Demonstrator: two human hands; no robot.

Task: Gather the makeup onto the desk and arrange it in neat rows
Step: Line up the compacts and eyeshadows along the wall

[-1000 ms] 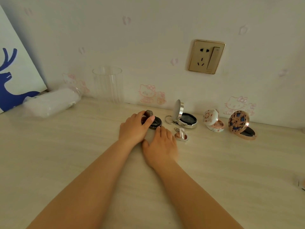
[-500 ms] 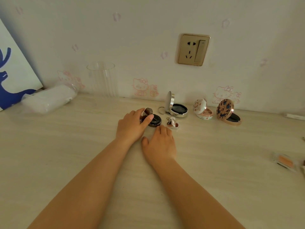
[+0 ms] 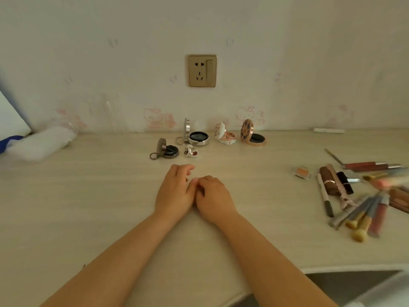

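Hands off the dark compact (image 3: 166,149); it now sits placed.

My left hand (image 3: 174,191) and right hand (image 3: 212,197) rest empty, loosely curled; the right-side pile (image 3: 358,193) is next.

Both empty hands (image 3: 194,193) rest together on the desk (image 3: 88,207) below open compacts (image 3: 199,138)

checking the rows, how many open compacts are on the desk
5, all open: dark one front left, tiny one beside it; behind, silver, floral white, rose-gold. The pile at right may hide more.
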